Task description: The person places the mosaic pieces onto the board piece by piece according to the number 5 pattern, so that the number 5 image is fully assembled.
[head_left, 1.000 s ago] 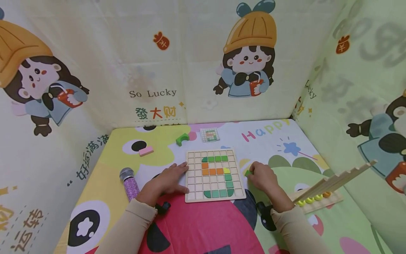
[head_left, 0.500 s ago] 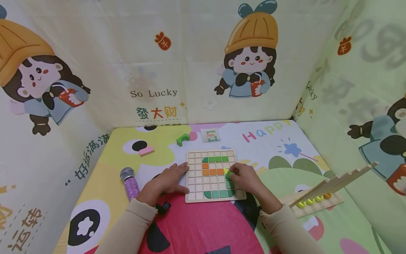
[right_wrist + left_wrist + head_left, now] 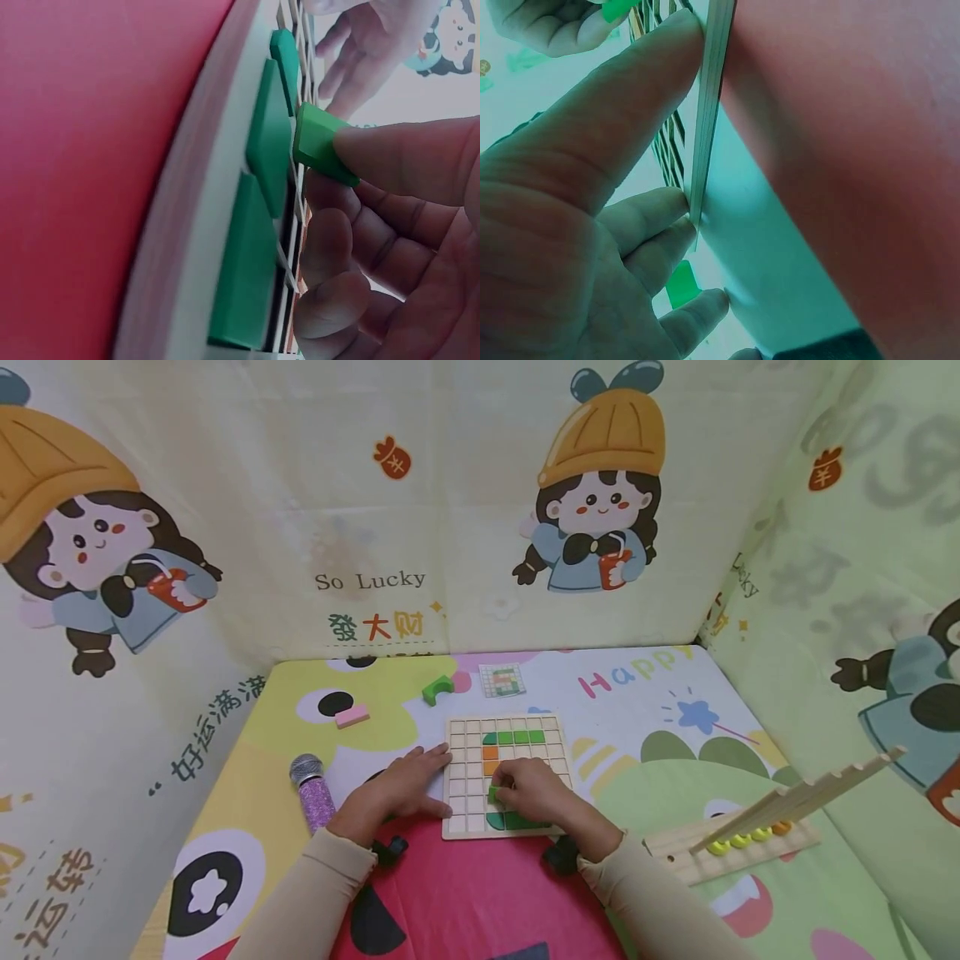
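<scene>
A wooden grid board (image 3: 457, 778) lies on the table. Green tiles (image 3: 521, 737) sit in its upper rows, orange tiles (image 3: 491, 753) below them, and darker green tiles (image 3: 496, 820) near the front edge. Over the board my right hand (image 3: 536, 792) pinches a bright green square tile (image 3: 319, 142) between thumb and fingers, tilted just above or touching the grid. That hand covers several cells and tiles. My left hand (image 3: 405, 787) is spread out, its fingertips touching the board's left edge; in the left wrist view the thumb reaches the board's rim (image 3: 711, 90).
Behind the board are a pattern card (image 3: 502, 680), a green arch block (image 3: 437, 690) and a pink block (image 3: 352, 717). A purple glitter microphone (image 3: 315, 797) lies left of the left hand. At right stands a wooden stepped toy (image 3: 802, 802) with yellow and orange pieces.
My right hand has carried the green tile from the table right of the board leftward over the grid's lower middle. My left hand has stayed at the board's left edge.
</scene>
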Available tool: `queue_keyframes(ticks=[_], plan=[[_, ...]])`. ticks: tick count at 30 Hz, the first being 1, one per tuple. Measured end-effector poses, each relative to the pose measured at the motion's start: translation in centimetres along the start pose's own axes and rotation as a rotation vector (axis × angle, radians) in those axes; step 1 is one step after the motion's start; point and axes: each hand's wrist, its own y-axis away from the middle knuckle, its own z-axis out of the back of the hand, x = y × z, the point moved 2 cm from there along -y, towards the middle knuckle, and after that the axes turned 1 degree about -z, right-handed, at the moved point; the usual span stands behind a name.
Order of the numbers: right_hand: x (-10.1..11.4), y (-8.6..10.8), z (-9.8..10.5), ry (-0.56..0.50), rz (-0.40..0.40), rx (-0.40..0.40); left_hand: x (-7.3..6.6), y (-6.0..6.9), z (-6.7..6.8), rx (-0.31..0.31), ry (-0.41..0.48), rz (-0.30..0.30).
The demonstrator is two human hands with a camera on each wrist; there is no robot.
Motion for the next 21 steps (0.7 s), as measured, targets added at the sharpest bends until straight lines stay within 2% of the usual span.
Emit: queue_keyframes(ticks=[11,17,21], plan=[[0.2,-0.1,-0.5,0.055,0.014,0.000,-0.3,-0.2,0.0,-0.001,-0.013,0.013],[0.6,-0.1,-1.0,0.148,-0.007,0.018,-0.2,-0.1,-0.1,0.003,-0.009,0.014],[0.8,-0.1,-1.3,0.205,-0.039,0.011,-0.2,-0.1,-0.1,-0.008,-0.006,-0.011]])
